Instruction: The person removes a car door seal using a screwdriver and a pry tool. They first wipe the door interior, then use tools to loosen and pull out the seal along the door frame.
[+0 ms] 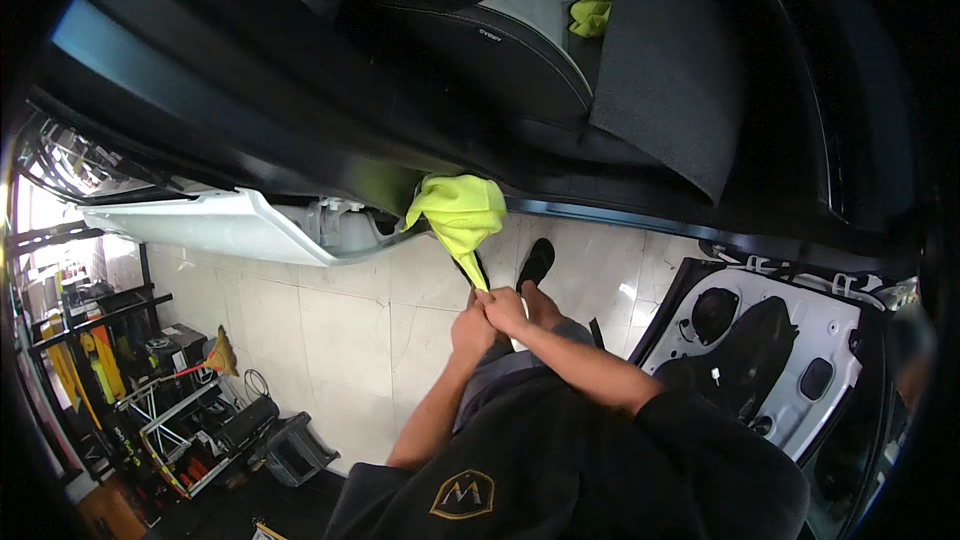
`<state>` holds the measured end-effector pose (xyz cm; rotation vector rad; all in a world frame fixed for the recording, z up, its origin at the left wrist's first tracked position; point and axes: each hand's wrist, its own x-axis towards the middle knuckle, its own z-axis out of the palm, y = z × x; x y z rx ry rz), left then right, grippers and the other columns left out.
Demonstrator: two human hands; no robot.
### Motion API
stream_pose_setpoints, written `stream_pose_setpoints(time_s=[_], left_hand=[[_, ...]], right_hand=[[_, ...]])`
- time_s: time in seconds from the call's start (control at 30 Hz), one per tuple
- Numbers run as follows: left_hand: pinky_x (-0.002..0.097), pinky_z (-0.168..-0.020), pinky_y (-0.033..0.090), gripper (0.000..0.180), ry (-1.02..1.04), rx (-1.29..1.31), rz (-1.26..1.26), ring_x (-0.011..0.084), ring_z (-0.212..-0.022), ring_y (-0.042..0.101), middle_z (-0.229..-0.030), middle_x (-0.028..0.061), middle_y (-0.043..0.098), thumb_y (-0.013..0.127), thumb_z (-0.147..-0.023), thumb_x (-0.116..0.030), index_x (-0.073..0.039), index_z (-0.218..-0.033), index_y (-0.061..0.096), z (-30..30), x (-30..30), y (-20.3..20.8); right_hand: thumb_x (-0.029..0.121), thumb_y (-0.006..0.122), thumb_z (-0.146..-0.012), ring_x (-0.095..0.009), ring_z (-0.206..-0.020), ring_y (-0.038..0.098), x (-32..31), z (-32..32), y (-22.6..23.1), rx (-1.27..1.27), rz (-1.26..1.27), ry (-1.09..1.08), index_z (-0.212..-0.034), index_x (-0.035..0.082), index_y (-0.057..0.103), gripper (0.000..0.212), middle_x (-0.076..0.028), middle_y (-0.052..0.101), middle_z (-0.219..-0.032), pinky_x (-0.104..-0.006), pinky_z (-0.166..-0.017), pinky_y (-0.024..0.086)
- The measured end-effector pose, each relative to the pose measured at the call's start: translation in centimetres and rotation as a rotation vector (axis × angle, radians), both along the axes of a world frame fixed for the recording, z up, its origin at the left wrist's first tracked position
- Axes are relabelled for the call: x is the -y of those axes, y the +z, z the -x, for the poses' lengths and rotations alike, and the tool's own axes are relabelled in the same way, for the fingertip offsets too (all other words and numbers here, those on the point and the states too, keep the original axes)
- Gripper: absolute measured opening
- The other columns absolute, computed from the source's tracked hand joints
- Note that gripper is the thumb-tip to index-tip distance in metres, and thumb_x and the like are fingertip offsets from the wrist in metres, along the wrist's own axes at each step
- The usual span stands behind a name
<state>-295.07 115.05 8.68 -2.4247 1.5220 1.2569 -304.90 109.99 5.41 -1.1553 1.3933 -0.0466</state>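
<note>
A yellow-green cloth (pixel 458 208) hangs bunched in front of the car's dark door sill (pixel 600 215), its lower end twisted to a narrow tail. My left hand (pixel 470 328) is closed at that tail, fingers curled in. Right against it, my right hand (pixel 503 308) is closed on the same end. Both hands meet in front of my body, and the cloth's wide part spreads away from them towards the car. A dark edge shows beside the tail, too little of it to name.
On the left stands an open white car door (pixel 225 225); on the right, a door with its inner panel off (pixel 770 350). A dark seat (pixel 480 40), a grey mat (pixel 670 70) and another yellow-green cloth (pixel 594 5) are inside the car. Tool shelving (pixel 150 300) stands lower left.
</note>
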Motion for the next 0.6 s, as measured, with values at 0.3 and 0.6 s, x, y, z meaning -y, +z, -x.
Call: stream_pose_setpoints(time_s=[0.3, 0.6], left_hand=[[0.0575, -0.074, 0.052, 0.029, -0.066, -0.037, 0.233, 0.0482, -0.082, 0.066, -0.087, 0.0274, 0.069, 0.050, -0.099, -0.026, -0.001, -0.097, 0.066, 1.3, -1.2, 3.6], [0.0522, -0.081, 0.053, 0.038, -0.618, 0.224, -0.114, 0.0392, -0.095, 0.069, -0.099, 0.0223, 0.070, 0.054, -0.098, -0.039, -0.007, -0.110, 0.068, -6.7, 3.9, 8.0]], right_hand=[[0.021, 0.057, -0.094, -0.024, -0.066, 0.062, 6.1, -3.9, 2.4, 0.494, -0.123, -0.231, -0.101, -0.002, 0.065, 0.025, -0.015, 0.063, -0.073, -0.0404, -0.070, 0.052], [0.049, 0.062, -0.093, -0.045, -0.111, 0.063, 1.9, -1.8, -2.6, 0.166, 0.312, 0.048, -0.137, 0.001, 0.050, 0.066, -0.028, 0.066, -0.117, -0.0453, -0.093, 0.050]])
